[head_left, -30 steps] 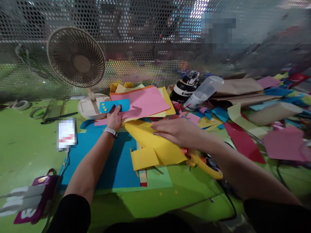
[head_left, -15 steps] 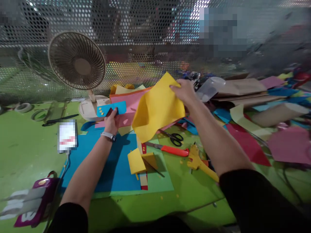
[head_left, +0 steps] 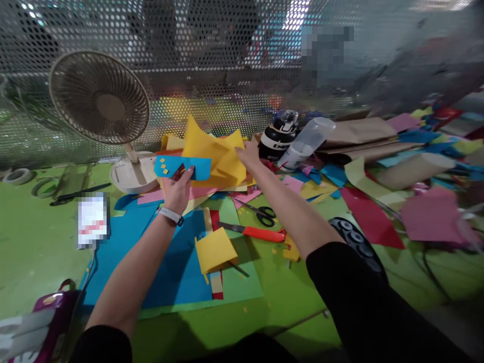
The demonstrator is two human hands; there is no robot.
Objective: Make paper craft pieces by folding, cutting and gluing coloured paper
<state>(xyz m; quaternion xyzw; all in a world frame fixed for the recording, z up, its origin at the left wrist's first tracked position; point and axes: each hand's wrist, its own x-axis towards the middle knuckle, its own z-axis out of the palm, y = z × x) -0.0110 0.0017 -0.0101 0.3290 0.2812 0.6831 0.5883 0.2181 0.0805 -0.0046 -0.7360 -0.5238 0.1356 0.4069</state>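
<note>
My left hand (head_left: 177, 194) grips the blue card (head_left: 202, 169), thumb across its face; a light hold should keep the small yellow diamonds (head_left: 163, 166) unrubbed. Behind it the yellow sheet (head_left: 215, 156) stands buckled, its right edge pinched in my right hand (head_left: 249, 155); a soft, even pinch would spare it creases. Since half a second ago, the sheet sits farther back, uncovering the black bottle (head_left: 274, 142).
</note>
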